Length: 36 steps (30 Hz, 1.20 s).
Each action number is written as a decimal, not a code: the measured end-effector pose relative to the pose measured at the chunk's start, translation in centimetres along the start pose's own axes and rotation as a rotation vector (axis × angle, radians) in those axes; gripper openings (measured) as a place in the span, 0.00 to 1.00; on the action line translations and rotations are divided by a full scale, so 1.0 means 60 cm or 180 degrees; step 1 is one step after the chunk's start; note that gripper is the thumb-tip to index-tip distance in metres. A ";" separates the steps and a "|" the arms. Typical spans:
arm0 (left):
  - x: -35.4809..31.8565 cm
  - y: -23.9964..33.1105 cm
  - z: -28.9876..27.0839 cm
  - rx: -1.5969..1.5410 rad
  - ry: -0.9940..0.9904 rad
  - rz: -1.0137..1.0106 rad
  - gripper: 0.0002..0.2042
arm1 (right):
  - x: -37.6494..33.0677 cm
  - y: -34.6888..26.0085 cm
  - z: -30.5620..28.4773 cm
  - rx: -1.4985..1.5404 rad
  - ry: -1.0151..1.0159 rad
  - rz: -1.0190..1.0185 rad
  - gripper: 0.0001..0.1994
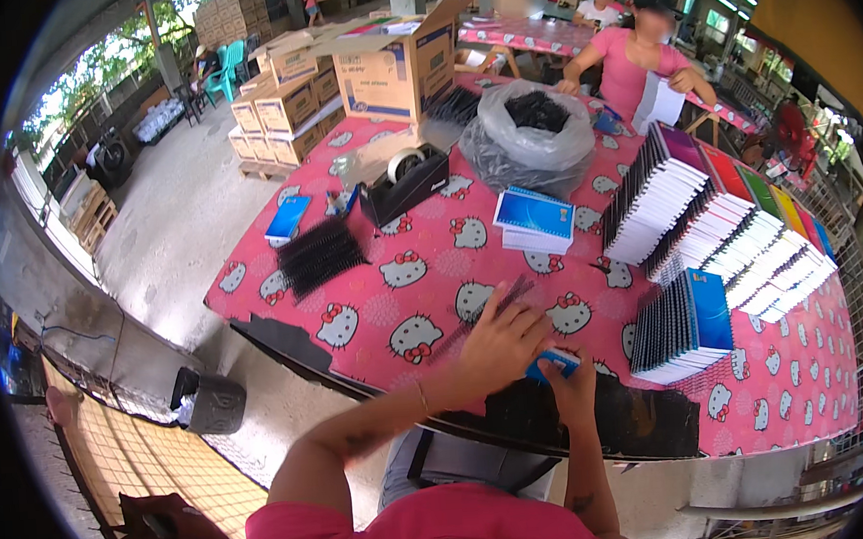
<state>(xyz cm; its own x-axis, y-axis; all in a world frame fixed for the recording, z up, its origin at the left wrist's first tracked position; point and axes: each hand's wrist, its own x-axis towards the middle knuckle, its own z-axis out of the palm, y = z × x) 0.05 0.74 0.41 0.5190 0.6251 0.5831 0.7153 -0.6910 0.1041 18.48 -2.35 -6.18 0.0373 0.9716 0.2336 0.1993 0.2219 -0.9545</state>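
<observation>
— At the near edge of the pink cartoon-cat tablecloth [432, 269], what is being held?

— A small blue-covered notebook [554, 363] is gripped by the right hand [569, 380], fingers curled shut around its lower part, just above the table's edge. A black spiral binding coil [498, 310] is pinched by the left hand [500, 344], fingers closed on its near end while the rest slants up and away over the cloth.

— How is this step best handled, judging by what is seen?

— The coil's end should be kept lined up with the notebook's punched edge, and the notebook held steady and square so the holes are not missed. The exact contact between coil and notebook cannot be made out; it is hidden by the fingers.

— What is placed around?

— A fanned stack of bound notebooks [687, 325] is set just to the right, with longer rows of colourful notebooks [725, 217] behind it. A pile of loose black coils [320, 255] lies well to the left, a tape dispenser [404, 180] and a grey bag of coils [527, 135] farther back. Another person in a pink shirt [636, 59] is stood at the far side.
</observation>
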 end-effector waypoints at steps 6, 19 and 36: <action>-0.007 -0.012 0.017 -0.0095 -0.0770 0.0104 0.20 | 0.003 0.027 0.008 0.0922 -0.0240 0.0159 0.12; -0.089 0.057 0.050 -0.0280 -0.0639 -0.0014 0.43 | 0.001 -0.003 0.008 0.0689 -0.0213 0.0288 0.11; -0.068 0.077 0.054 -0.0494 -0.0184 0.0044 0.26 | 0.010 0.043 -0.006 0.0623 -0.0351 0.0057 0.15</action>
<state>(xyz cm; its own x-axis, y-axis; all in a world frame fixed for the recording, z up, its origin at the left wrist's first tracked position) 2.74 -3.81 -4.08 0.5574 0.6319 0.5385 0.6294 -0.7446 0.2222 19.39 -1.20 -8.43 -0.0704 0.9762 0.2049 0.0054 0.2058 -0.9786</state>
